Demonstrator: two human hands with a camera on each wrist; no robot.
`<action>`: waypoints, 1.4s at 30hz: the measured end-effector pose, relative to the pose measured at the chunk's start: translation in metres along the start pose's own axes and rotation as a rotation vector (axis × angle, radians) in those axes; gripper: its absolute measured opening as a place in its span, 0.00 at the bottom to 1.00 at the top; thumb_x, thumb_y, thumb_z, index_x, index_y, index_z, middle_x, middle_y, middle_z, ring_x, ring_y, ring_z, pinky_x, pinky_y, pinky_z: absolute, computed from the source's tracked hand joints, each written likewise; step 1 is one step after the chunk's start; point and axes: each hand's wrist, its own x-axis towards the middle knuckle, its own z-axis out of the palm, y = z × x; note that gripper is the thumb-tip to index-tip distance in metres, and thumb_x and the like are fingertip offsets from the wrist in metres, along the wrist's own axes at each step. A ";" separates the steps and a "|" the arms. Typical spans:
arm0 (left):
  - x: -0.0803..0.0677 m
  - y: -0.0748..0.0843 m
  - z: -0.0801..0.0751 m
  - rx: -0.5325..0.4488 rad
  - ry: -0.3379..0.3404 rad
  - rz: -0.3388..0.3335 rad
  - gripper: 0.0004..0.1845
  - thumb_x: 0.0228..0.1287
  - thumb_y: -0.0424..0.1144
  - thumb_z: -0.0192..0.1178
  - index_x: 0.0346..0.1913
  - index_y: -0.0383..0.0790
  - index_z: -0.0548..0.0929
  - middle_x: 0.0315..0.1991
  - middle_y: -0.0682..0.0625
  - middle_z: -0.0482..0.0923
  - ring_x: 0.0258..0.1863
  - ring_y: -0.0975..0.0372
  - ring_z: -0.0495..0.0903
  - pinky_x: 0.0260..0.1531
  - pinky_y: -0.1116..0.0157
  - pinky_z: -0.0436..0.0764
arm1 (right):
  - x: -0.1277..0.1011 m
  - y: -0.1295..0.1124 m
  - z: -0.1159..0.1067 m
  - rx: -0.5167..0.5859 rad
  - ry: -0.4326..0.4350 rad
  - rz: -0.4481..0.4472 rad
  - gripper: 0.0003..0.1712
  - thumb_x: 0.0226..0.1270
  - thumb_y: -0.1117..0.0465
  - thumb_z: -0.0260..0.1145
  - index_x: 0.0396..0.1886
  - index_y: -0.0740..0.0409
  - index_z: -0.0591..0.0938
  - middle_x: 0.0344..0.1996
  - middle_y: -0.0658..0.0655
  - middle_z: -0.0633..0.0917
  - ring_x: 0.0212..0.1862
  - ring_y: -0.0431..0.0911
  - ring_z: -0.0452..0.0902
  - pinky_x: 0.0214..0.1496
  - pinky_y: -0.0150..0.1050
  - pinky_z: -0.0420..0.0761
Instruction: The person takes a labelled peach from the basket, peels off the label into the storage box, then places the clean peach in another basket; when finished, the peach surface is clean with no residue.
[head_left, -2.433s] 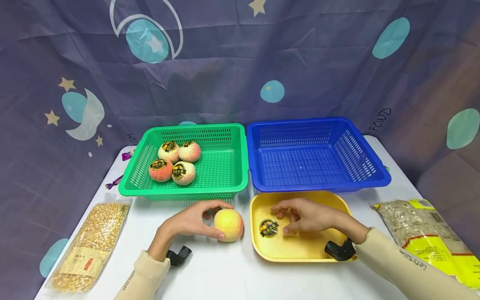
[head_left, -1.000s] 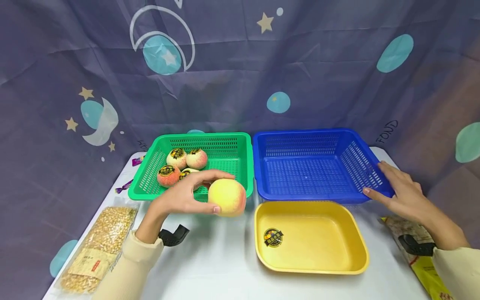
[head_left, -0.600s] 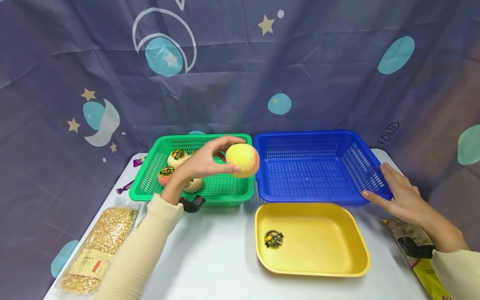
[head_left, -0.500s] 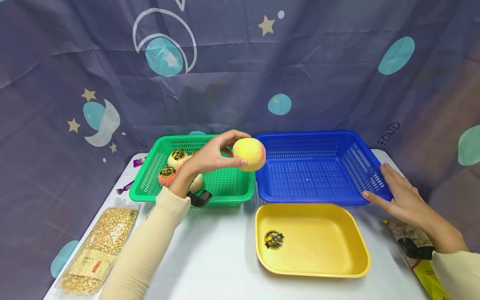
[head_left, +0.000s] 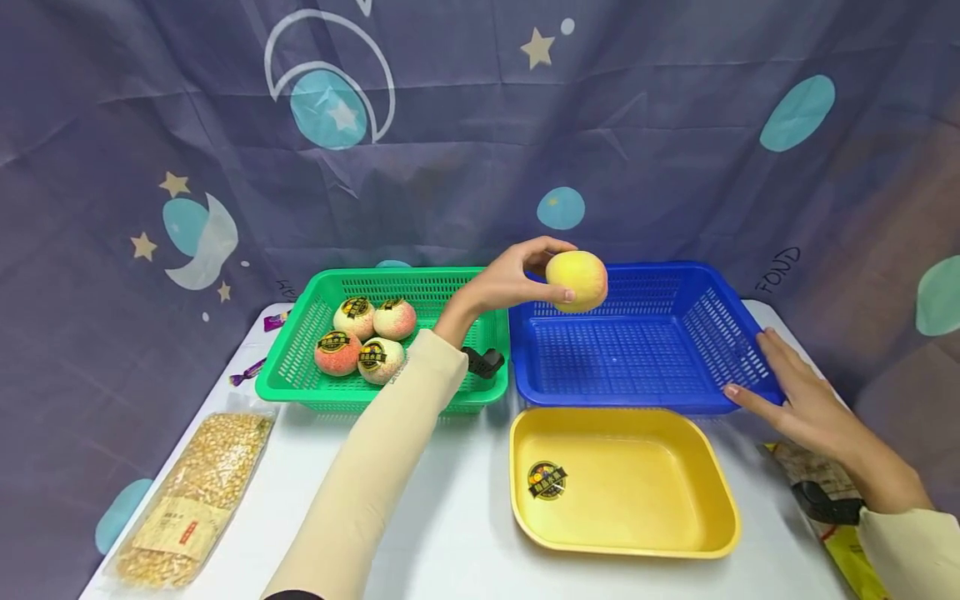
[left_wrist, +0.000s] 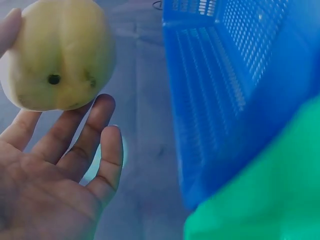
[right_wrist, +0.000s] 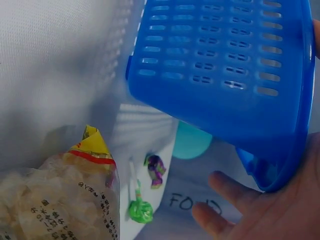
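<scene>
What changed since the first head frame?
Left hand carried the yellow peach forward and right, from in front of the green basket toward the blue basket. Right hand went from over the yellow tray to the blue basket's right rim. Four other peaches stayed put.

A creased slate-purple fabric backdrop [head_left: 450,150], printed with teal ovals [head_left: 561,207], cream stars [head_left: 537,48] and pale crescent moons [head_left: 213,246], hung behind and along both sides of a white-topped table [head_left: 450,533]. Brownish light tinted the fabric's right side.
</scene>
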 end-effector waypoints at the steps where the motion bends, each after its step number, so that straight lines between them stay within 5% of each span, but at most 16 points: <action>1: 0.005 -0.003 0.005 -0.005 -0.009 -0.007 0.32 0.58 0.41 0.73 0.67 0.46 0.76 0.55 0.49 0.83 0.51 0.59 0.81 0.53 0.61 0.81 | 0.000 0.000 0.000 0.008 -0.007 0.006 0.57 0.74 0.41 0.57 0.82 0.60 0.32 0.81 0.69 0.30 0.77 0.78 0.30 0.65 0.85 0.40; 18: 0.064 -0.037 0.066 0.014 -0.077 -0.190 0.36 0.57 0.41 0.76 0.70 0.47 0.74 0.63 0.47 0.77 0.60 0.55 0.76 0.53 0.66 0.80 | -0.002 0.000 -0.003 0.075 -0.032 0.014 0.59 0.74 0.42 0.59 0.82 0.56 0.30 0.81 0.65 0.27 0.77 0.80 0.33 0.65 0.84 0.44; 27: 0.068 -0.051 0.087 0.141 -0.176 -0.270 0.36 0.56 0.41 0.77 0.68 0.49 0.77 0.68 0.48 0.74 0.61 0.57 0.74 0.57 0.60 0.79 | -0.002 -0.004 -0.003 0.072 -0.038 0.014 0.58 0.75 0.43 0.59 0.82 0.57 0.30 0.81 0.66 0.28 0.78 0.78 0.33 0.67 0.83 0.45; 42: 0.062 -0.051 0.088 0.247 -0.260 -0.328 0.35 0.58 0.39 0.76 0.70 0.51 0.76 0.73 0.45 0.70 0.71 0.55 0.71 0.68 0.55 0.74 | -0.004 -0.003 -0.005 0.088 -0.040 0.010 0.58 0.74 0.42 0.59 0.83 0.54 0.30 0.82 0.65 0.29 0.77 0.79 0.34 0.65 0.84 0.45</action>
